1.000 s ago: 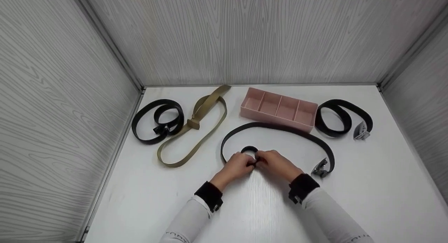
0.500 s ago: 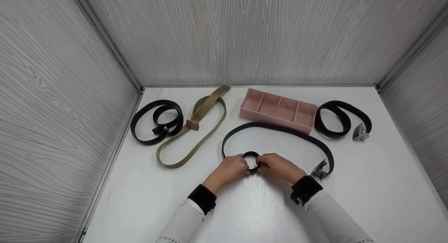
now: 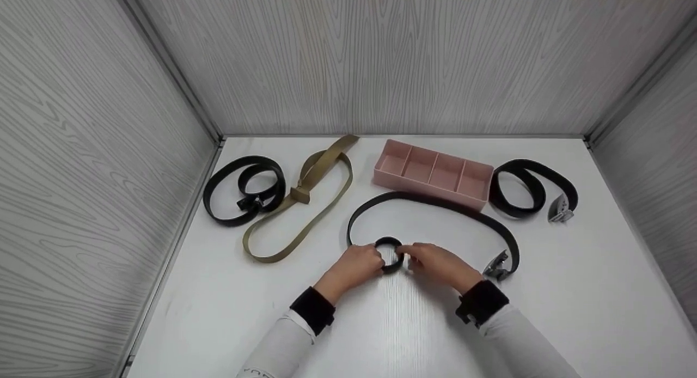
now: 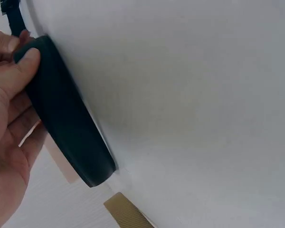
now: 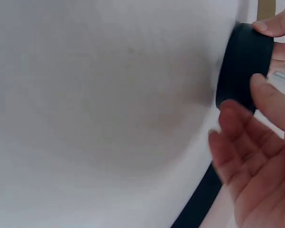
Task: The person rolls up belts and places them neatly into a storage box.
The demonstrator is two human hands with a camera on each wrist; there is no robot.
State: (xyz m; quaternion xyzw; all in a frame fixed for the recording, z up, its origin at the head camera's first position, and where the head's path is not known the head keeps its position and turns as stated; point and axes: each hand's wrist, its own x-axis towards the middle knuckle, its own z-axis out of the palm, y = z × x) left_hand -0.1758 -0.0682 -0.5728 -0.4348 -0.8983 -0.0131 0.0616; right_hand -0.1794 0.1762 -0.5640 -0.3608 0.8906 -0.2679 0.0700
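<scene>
Through the head camera I look forward and down upon the tabletop (image 3: 403, 334), from higher and farther; my two wrist cameras (both come tilted) look from very near, and all three share the black belt coil (image 3: 399, 262).

Taking the white table (image 3: 190, 323) as a dial, a coiled black belt (image 3: 281, 183) lay at ten o'clock, a khaki belt (image 3: 325, 167) just beside it, tail toward one. A pink four-compartment tray (image 3: 405, 184) sat at one; a second black belt (image 3: 538, 193) with a silver buckle (image 3: 558, 209) curled at two. Grey wood-grain panels (image 3: 348, 56) stood beyond.
</scene>
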